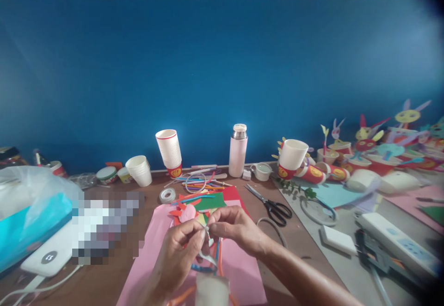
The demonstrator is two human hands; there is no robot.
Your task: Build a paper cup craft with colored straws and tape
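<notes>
My left hand (175,250) and my right hand (239,229) meet in front of me, thumbs and forefingers pinched on a thin white strip (210,241). Whether it is tape or paper I cannot make out. Just below my fingers, a white paper cup (212,291) sits at the bottom edge of the view, with blue and orange fuzzy stems around it. Pink paper (243,273) lies beneath. Beyond my hands are a pink paper oval (188,214) on red cut-out shapes and green paper (217,201). My fingers partly hide these pieces.
Black-handled scissors (274,208) and a tape roll (167,196) lie near the papers. Behind stand stacked cups (169,148) and a pink thermos (237,155). Rabbit-topped cups (364,153), a glue gun (385,259) and a power strip (398,241) are right; a white power bank (52,255) is left.
</notes>
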